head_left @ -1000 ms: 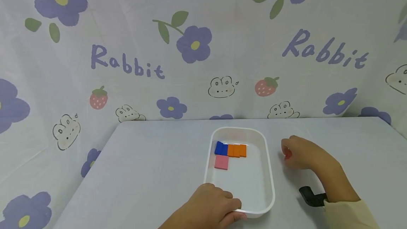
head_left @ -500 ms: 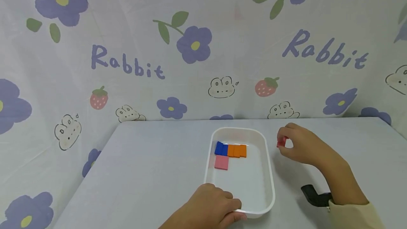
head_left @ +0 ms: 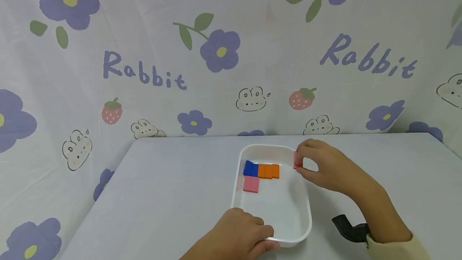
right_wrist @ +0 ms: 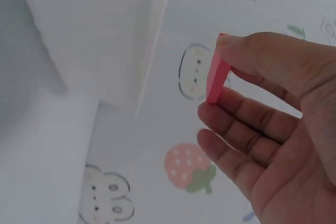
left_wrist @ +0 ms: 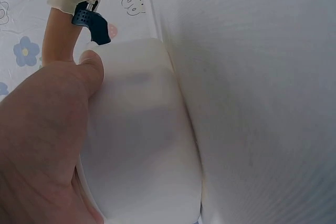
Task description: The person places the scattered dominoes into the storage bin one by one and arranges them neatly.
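Observation:
A white plastic tray (head_left: pixel 306 216) sits on the table, with my left hand (head_left: pixel 240 234) gripping its near rim. Between the thumb and fingers of my right hand (head_left: pixel 325 167) is a thin pink square tile (right_wrist: pixel 218 72), held on edge over the tray's right rim. Inside the tray, at the far left, blue tiles (head_left: pixel 251 169) and several orange tiles (head_left: pixel 268 171) stand in a row. Another pink tile (head_left: pixel 251 184) lies flat just below the blue ones. In the left wrist view the thumb lies against the tray's outer wall (left_wrist: pixel 136 129).
The table (head_left: pixel 173 179) has a pale cover. Behind it hangs a cloth (head_left: pixel 281 31) printed with flowers, rabbits and strawberries. A black wrist mount (head_left: pixel 350 230) juts from the right wrist near the tray's right side.
My right hand has lifted the pink tile off the table at the right and carried it left to the tray's rim. The left hand and the tray have stayed in place.

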Demonstrator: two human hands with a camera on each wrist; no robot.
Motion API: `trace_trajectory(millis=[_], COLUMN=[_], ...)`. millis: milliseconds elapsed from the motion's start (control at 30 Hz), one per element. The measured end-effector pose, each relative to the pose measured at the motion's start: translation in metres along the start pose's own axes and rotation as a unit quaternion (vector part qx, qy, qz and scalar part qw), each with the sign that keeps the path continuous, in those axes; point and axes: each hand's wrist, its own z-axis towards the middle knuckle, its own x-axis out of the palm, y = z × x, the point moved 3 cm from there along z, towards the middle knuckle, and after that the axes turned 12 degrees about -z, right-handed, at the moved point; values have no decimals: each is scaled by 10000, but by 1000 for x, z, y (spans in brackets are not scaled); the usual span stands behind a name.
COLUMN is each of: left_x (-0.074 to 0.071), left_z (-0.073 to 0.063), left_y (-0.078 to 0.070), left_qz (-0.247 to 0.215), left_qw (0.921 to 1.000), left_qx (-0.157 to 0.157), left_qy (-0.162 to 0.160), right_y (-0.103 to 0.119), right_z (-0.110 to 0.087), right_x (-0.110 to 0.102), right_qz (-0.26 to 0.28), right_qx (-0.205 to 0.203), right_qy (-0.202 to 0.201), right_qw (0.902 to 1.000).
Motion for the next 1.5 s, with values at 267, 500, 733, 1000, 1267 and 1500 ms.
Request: trace_trajectory(millis=[267,500,733,1000,1267,1500], left_x=[2,0,0,1,1,0], left_z=[1,-1,-1,-2,-2,-4], left_y=[0,-2,-3,-2,-3,-2], left_qz=[40,321,391,413,445,484], left_qw=[9999,9983,9971,9957,9946,9936], left_qx=[47,219,307,423,482,509], left_qy=[-120,-427,-572,-713,-806,-890], right_y=[23,39,47,52,56,57], right_z=[5,8,8,8,7,10], right_x=[19,37,56,73,81,85], right_qz=[250,385,266,27,-254,-429], right_qx=[-189,-407,-630,-724,-706,-566], right_qy=[549,1006,1202,1146,1162,1210], right_qw=[9980,9933,9904,9908,9904,9901])
